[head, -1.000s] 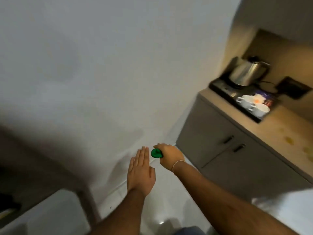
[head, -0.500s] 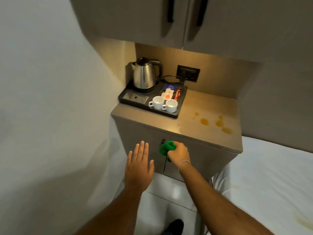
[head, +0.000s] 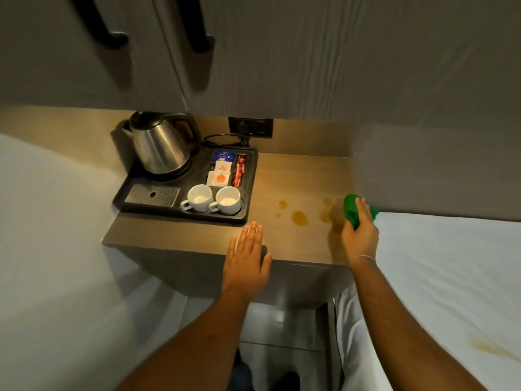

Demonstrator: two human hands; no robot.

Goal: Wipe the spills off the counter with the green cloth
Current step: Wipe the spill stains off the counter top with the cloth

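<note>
My right hand grips a bunched green cloth over the right edge of the wooden counter. Brownish-yellow spills dot the counter just left of the cloth, with a smaller drop further left and another stain right beside the cloth. My left hand hovers flat with fingers together over the counter's front edge, holding nothing.
A black tray on the counter's left carries a steel kettle, two white cups and sachets. Cupboard doors with black handles hang overhead. A white bed adjoins the counter at right; a wall socket sits behind.
I have come close to the counter. My right hand rose with the cloth from the cabinet front to the counter's right side; my left hand lifted to the front edge.
</note>
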